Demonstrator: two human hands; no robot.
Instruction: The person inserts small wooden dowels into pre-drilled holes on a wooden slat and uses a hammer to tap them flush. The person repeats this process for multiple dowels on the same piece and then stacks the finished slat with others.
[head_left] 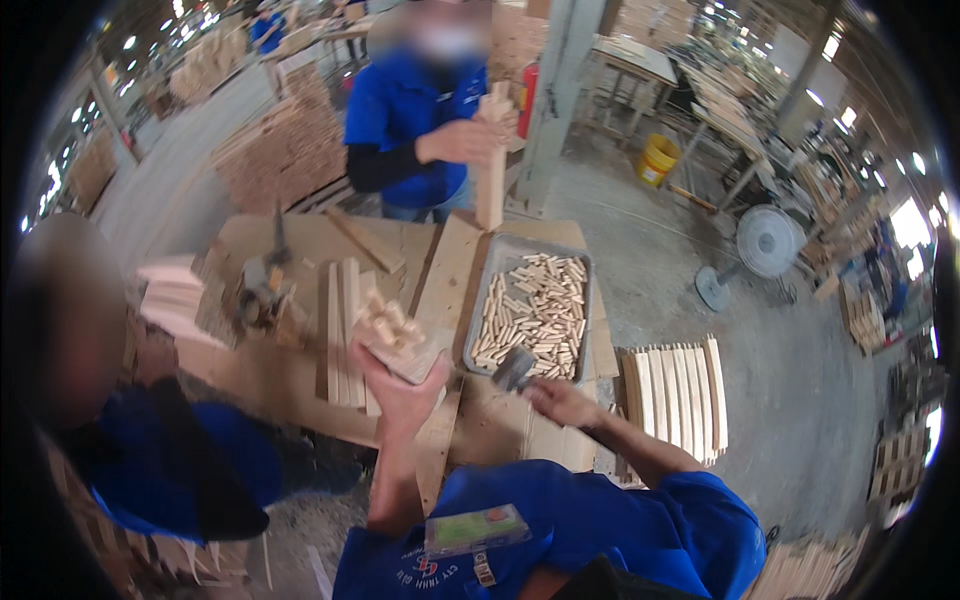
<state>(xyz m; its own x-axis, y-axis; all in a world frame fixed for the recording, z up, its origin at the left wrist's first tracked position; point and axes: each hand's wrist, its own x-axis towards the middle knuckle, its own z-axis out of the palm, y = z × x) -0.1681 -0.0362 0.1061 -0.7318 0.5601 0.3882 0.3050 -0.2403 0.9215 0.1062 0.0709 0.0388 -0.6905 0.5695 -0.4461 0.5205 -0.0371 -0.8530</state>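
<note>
My left hand (405, 393) is closed around a bundle of light wooden pieces (385, 335), held upright over the table, with short pegs or stepped ends sticking up at the top. The bundle is a little blurred. My right hand (560, 402) grips the handle of a hammer (514, 368), whose dark grey head is at the near edge of a grey plastic tray (478, 300). Many short wooden dowels (540, 310) fill that tray. Between my hands lies a long board (440, 310) on the table.
Across the table (300, 390), a person in blue (405, 110) holds upright wooden pieces (490, 190). Another person (190, 450) stands at left. Wooden strips (340, 330) and a clamp-like tool (262, 290) lie on the table. Stacked slats (675, 400) and a fan (768, 240) are right.
</note>
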